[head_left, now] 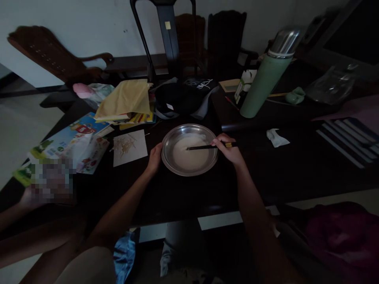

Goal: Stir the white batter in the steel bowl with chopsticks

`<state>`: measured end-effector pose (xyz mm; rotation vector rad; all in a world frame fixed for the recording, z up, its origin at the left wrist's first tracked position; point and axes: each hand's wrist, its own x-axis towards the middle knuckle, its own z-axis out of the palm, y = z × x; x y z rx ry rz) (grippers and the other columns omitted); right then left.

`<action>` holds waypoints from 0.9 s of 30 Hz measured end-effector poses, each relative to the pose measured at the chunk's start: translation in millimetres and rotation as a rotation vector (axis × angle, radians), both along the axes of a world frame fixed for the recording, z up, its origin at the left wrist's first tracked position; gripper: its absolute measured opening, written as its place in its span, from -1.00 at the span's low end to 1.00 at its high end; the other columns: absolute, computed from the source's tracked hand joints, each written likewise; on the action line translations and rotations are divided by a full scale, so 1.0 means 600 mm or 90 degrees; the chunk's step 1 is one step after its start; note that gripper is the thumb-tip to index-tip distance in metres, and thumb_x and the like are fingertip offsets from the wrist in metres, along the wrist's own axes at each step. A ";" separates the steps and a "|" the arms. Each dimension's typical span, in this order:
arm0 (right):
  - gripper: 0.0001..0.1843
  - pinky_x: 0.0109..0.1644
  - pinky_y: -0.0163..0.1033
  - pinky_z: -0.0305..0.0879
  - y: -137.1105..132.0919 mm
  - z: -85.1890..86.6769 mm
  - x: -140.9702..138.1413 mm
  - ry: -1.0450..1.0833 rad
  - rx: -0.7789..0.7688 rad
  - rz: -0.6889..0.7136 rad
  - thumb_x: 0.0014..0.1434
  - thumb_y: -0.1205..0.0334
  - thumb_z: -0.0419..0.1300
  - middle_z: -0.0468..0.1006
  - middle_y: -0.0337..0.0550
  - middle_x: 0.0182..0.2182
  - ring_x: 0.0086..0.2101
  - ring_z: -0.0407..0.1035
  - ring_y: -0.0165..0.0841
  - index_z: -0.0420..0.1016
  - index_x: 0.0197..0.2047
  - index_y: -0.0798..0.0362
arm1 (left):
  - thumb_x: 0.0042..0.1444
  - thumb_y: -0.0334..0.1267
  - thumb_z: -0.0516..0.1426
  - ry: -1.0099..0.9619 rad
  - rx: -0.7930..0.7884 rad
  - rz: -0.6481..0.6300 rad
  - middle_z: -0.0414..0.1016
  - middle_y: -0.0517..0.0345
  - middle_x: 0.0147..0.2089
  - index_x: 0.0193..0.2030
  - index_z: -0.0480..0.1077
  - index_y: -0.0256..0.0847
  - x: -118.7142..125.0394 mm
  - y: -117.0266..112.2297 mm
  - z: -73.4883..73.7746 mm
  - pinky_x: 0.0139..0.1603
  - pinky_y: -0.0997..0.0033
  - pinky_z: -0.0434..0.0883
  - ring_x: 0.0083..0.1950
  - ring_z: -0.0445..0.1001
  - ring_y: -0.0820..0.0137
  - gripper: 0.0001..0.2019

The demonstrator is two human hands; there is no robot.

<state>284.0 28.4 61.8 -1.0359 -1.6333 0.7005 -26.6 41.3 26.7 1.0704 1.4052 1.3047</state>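
A round metal basin [189,172] stands on the dark table in front of me, with pale, milky batter-like liquid [189,159] in it. My left hand [154,157] grips the basin's left rim, its fingers against the outer side. In my right hand [227,146], over the right rim, is a pair of dark chopsticks [203,148]. Their tips dip into the liquid near the middle, and the shafts lie nearly level. Left of the basin, a white sheet of paper [139,152] bears several thin, pale sticks.
A tall green thermos [262,86] stands at the back right, near a crumpled tissue [277,138] and stacked books [349,138]. A yellow bag [126,98], black cloth [180,96] and tissue pack [91,154] lie leftward. Another person's hand [26,199] is at far left.
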 end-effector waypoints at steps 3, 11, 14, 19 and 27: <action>-0.50 -0.20 -0.14 0.29 -0.004 0.000 0.014 0.059 -0.011 -0.075 0.25 -0.20 0.17 0.47 -0.25 -0.54 -0.41 0.38 -0.33 0.49 -0.55 -0.04 | 0.12 -0.03 0.16 0.010 0.010 -0.001 0.27 0.29 -0.58 -0.52 0.32 -0.19 0.000 0.000 0.001 -0.49 0.49 0.26 -0.52 0.23 0.48 -0.68; -0.53 -0.17 -0.12 0.31 -0.001 0.000 -0.003 -0.003 0.003 0.020 0.26 -0.19 0.16 0.56 -0.22 -0.51 -0.36 0.43 -0.30 0.53 -0.52 -0.07 | 0.14 -0.03 0.13 -0.008 0.002 -0.011 0.24 0.29 -0.57 -0.51 0.32 -0.18 -0.001 0.000 -0.001 -0.51 0.48 0.20 -0.53 0.17 0.49 -0.69; -0.53 -0.19 -0.13 0.30 0.000 -0.002 0.009 0.040 0.009 -0.066 0.26 -0.18 0.17 0.52 -0.24 -0.53 -0.39 0.40 -0.32 0.51 -0.53 -0.05 | 0.15 -0.03 0.13 -0.005 -0.002 -0.015 0.22 0.29 -0.58 -0.52 0.31 -0.18 -0.002 0.001 -0.004 -0.50 0.47 0.20 -0.54 0.16 0.48 -0.68; -0.47 -0.21 -0.13 0.32 -0.007 0.000 0.016 0.094 -0.034 -0.035 0.25 -0.21 0.17 0.46 -0.24 -0.57 -0.44 0.38 -0.33 0.48 -0.60 -0.04 | 0.11 0.02 0.14 0.006 -0.004 -0.010 0.25 0.28 -0.57 -0.51 0.32 -0.18 -0.003 0.000 -0.004 -0.51 0.47 0.19 -0.53 0.16 0.48 -0.67; -0.53 -0.17 -0.11 0.30 0.003 -0.006 0.005 0.026 0.023 -0.062 0.26 -0.20 0.16 0.51 -0.22 -0.51 -0.36 0.40 -0.29 0.52 -0.51 -0.06 | 0.11 -0.01 0.13 0.003 -0.003 -0.006 0.27 0.27 -0.56 -0.51 0.34 -0.18 0.000 -0.002 0.001 -0.48 0.46 0.21 -0.50 0.18 0.47 -0.69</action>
